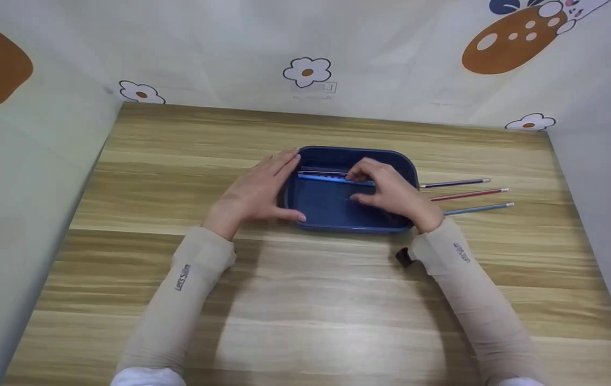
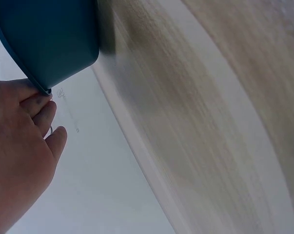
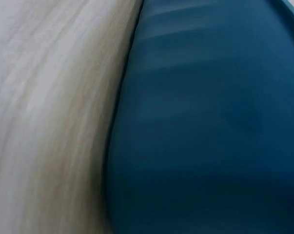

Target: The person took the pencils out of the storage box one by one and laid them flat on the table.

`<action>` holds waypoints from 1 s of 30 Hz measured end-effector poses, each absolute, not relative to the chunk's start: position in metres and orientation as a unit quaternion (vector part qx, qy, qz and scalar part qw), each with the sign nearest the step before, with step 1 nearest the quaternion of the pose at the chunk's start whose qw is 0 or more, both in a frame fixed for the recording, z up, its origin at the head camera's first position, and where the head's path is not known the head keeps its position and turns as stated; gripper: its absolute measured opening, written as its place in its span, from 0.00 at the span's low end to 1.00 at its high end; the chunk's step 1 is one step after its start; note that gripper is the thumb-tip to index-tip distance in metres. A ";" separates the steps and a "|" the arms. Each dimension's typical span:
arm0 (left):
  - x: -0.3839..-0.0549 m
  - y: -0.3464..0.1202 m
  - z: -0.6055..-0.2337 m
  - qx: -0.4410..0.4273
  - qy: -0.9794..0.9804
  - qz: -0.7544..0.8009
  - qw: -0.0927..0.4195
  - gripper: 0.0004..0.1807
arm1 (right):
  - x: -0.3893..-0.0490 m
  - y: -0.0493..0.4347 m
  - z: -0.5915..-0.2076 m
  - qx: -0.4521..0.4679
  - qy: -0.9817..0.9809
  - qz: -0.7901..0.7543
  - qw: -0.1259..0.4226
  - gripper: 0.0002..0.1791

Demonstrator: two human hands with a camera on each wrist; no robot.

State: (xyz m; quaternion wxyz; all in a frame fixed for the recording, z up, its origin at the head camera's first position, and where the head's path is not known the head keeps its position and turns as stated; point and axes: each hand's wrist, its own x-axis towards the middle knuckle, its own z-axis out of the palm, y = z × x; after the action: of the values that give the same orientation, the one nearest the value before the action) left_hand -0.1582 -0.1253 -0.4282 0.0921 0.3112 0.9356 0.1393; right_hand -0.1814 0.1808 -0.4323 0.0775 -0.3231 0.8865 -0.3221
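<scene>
Pencils (image 1: pixel 318 177) in the blue bin (image 1: pixel 326 206), mid-frame, could be knocked askew if brushed by the right hand (image 1: pixel 388 190), its grip parted, while the bin is steadied by the spread left hand (image 1: pixel 257 187).

The wood-grained table (image 1: pixel 332 321) is bearing a dark blue tray (image 1: pixel 321 205) resting flat on it, while a dark pencil (image 1: pixel 458 183), a red pencil (image 1: pixel 469 194) and a light blue pencil (image 1: pixel 479 209) are lying directly on the surface just right of the tray, their pale-tipped ends pointing away from it.
</scene>
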 end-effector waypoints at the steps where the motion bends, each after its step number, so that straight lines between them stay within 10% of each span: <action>1: -0.158 -0.125 -0.428 0.311 0.936 0.140 0.092 0.68 | -0.182 0.180 -0.433 -0.322 0.886 -0.322 0.084 0.18; 30: -0.157 -0.125 -0.427 0.306 0.936 0.139 0.099 0.69 | -0.190 0.172 -0.440 -0.281 0.910 -0.273 0.138 0.16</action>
State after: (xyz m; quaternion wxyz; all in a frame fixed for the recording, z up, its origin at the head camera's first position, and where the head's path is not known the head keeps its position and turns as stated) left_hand -0.1568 -0.1249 -0.4270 0.0990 0.3063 0.9365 0.1392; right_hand -0.1895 0.1719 -0.4404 0.1376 -0.2812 0.9097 -0.2728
